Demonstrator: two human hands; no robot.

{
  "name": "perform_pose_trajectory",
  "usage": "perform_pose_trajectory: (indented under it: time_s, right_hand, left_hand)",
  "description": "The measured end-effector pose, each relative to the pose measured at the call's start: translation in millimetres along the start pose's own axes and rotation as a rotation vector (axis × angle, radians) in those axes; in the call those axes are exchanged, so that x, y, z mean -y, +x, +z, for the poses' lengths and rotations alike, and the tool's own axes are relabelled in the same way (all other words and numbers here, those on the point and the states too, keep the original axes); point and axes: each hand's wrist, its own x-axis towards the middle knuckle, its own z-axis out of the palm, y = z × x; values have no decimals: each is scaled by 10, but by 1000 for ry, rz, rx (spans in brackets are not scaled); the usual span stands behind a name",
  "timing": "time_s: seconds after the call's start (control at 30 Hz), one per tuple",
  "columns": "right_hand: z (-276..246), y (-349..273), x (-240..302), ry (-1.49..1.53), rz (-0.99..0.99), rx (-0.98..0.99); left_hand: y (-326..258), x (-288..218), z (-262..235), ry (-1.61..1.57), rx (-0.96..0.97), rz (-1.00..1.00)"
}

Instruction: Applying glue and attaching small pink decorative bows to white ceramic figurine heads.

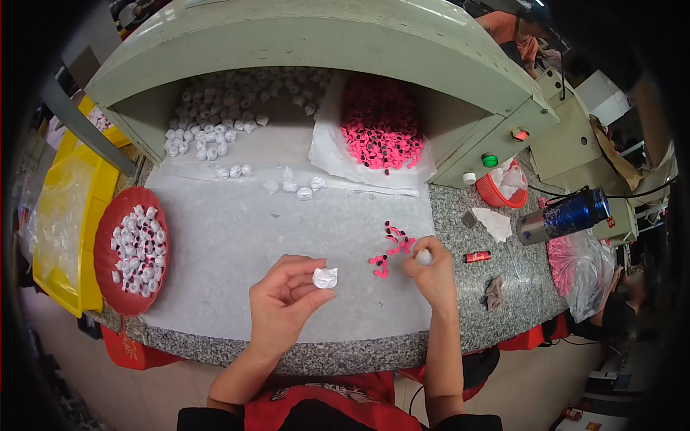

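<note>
My left hand (287, 298) holds a small white cat-head piece (325, 277) between thumb and fingers, above the white sheet (237, 244) on the counter. My right hand (431, 273) is closed on a small white rod-like tool (424, 256), its tip by a loose scatter of small pink and black pieces (392, 248) on the sheet. The two hands are about a hand's width apart.
A red tray (106, 251) of white pieces lies at the left, beside a yellow bin (72, 215). Under the green hood (323, 43) sit a heap of white pieces (215, 115) and a pink pile (381, 126). A blue bottle (564, 215), a red lighter (477, 256) and a red basket (503, 188) are at the right.
</note>
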Motion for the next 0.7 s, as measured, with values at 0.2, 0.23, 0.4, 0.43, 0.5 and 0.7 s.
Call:
perform_pose_trajectory:
  time_s: [0.2, 0.23, 0.4, 0.43, 0.5, 0.7]
  right_hand:
    - [372, -9, 128, -868, -328, 142]
    - [405, -5, 115, -934, -324, 145]
    - [260, 45, 265, -274, -130, 160]
    - [235, -6, 400, 104, 215, 185]
    - [294, -167, 590, 55, 28, 243]
    - [422, -406, 901, -79, -317, 505]
  left_hand:
    - [-7, -9, -6, 30, -19, -48]
    - [-15, -12, -11, 35, -27, -62]
    - [12, 11, 22, 9, -30, -65]
    - [22, 33, 24, 4, -20, -72]
    - [22, 78, 2, 59, -28, -17]
    - [-16, 35, 33, 310, 19, 200]
